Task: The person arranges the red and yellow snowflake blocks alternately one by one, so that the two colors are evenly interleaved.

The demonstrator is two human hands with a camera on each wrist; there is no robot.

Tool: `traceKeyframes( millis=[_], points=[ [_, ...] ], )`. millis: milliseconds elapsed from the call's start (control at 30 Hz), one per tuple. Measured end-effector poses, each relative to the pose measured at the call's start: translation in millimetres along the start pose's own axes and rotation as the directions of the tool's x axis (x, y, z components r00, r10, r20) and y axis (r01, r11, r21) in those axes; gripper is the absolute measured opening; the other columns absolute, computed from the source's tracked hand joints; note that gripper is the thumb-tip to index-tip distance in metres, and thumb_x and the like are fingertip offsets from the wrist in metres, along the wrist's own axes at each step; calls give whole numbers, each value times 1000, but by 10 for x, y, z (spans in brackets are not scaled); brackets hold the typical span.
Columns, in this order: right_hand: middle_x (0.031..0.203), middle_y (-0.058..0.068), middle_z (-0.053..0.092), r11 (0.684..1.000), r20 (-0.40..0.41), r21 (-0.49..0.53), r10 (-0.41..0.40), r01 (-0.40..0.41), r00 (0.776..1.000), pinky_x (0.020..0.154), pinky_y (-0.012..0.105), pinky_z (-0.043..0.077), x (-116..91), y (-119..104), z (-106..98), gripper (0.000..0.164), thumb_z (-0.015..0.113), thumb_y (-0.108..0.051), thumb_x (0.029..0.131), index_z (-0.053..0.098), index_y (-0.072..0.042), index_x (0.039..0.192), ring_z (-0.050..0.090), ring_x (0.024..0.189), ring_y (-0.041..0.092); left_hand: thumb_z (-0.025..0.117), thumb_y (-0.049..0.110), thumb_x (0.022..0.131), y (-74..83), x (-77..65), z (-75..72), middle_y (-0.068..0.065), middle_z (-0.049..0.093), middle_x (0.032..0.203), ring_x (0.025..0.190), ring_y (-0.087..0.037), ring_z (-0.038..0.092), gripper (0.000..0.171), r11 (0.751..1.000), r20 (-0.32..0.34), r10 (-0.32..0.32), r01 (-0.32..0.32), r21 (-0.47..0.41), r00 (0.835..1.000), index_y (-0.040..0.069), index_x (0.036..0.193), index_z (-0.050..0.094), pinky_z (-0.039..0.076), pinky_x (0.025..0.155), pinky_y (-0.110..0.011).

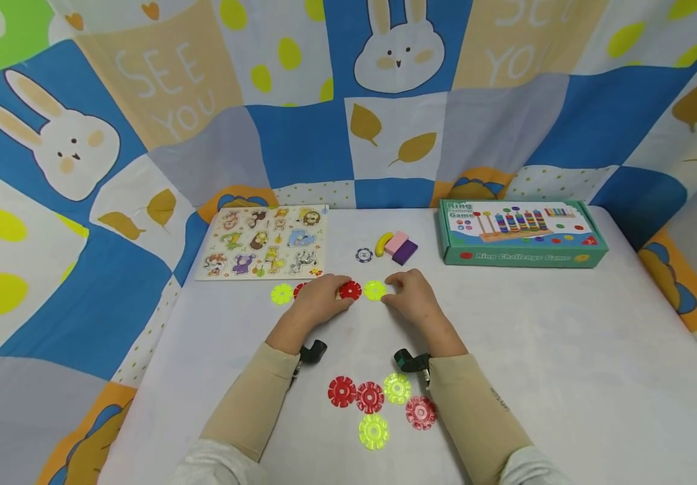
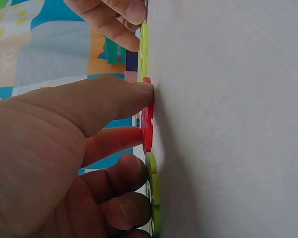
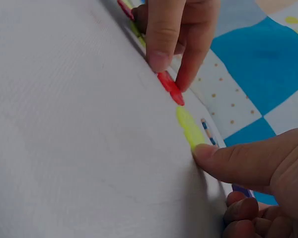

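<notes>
Several flat notched plastic discs lie in a row across the white table. My left hand pinches a red notched disc between thumb and index finger. Its other fingers rest over a yellow-green disc, mostly hidden from the head view. My right hand holds the yellow notched disc at its right edge, with the thumb on the near side. These two discs lie close side by side. Farther left are another red disc, partly covered by my left hand, and a yellow disc.
Loose red discs and yellow discs lie near me between the forearms. Behind the row are an animal puzzle board, a round blue-and-white token, a banana piece, pink and purple blocks, and a green game box.
</notes>
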State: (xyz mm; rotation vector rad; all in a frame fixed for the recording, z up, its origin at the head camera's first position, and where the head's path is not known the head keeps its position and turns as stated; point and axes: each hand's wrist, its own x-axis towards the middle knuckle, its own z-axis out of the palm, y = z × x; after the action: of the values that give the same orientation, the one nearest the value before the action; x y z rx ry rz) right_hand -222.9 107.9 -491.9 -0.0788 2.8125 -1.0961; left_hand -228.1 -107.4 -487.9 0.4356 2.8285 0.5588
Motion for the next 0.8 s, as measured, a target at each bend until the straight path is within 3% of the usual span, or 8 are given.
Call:
traceKeyframes(
  millis=[267, 433, 633, 800],
  points=[
    [99, 9, 51, 1000, 4, -10, -15, 15, 1000, 75, 35, 43, -5, 36, 26, 31, 75, -23, 80, 71, -12, 109, 47, 86, 22, 67, 38, 86, 47, -22, -9, -2, 57, 128, 115, -20, 52, 54, 1000, -1, -14, 14, -6, 1000, 19, 135, 53, 43, 95, -40],
    [102, 7, 52, 1000, 21, -7, -2, 2, 1000, 76, 35, 43, -1, 62, 35, 29, 75, -24, 80, 71, -15, 107, 47, 88, 21, 66, 37, 87, 114, 10, -28, -3, 57, 128, 114, -20, 52, 53, 1000, 16, 9, -8, -18, 1000, 16, 134, 54, 42, 96, -39],
    [101, 7, 51, 1000, 25, 8, -9, 9, 1000, 76, 35, 43, 8, 71, 31, 29, 75, -25, 80, 72, -16, 107, 47, 88, 21, 67, 35, 86, 226, 130, -36, -2, 56, 130, 118, -20, 50, 52, 999, 21, 20, -18, -49, 1000, 17, 133, 55, 40, 99, -41],
    [101, 6, 52, 999, 44, 51, 2, -4, 999, 80, 35, 43, -2, 87, -24, 29, 74, -26, 81, 71, -16, 108, 47, 90, 21, 67, 37, 85, 265, 250, 59, 0, 56, 130, 120, -20, 49, 53, 997, 56, 58, -55, -57, 997, 17, 133, 55, 38, 101, -40]
  ],
)
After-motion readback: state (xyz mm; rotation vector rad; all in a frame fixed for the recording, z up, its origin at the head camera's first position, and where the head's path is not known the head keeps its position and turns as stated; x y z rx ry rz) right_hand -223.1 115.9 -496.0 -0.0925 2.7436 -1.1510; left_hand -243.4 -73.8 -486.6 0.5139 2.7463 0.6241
